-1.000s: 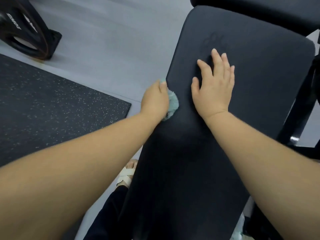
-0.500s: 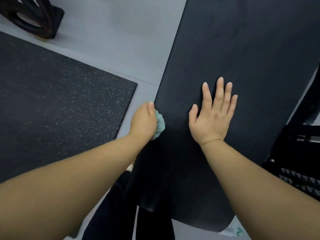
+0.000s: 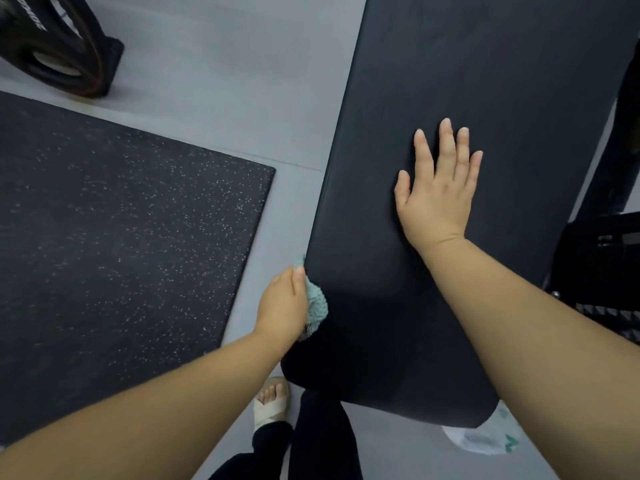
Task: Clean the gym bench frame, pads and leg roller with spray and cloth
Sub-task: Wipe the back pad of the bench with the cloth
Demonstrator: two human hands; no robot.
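Teal fluffy cloth (image 3: 317,304): left hand (image 3: 282,306) grips it at black cushioned bench pad (image 3: 485,81) left edge
Right hand (image 3: 436,195): spread flat on pad
Grey floor (image 3: 242,81): open beside edge

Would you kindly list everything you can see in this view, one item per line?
bench pad: one, black, centre to right
bench frame: one, black, far right edge
cloth: one, teal, against the pad's left edge
floor mat: one, black with pale speckles, left
weight plate: one, black, top left corner
plastic bag: one, white with green print, on the floor below the pad's near corner
floor: grey, under everything
sandal: one, beige, on a foot at bottom centre
left hand: grips the cloth
right hand: flat on the pad, fingers straight
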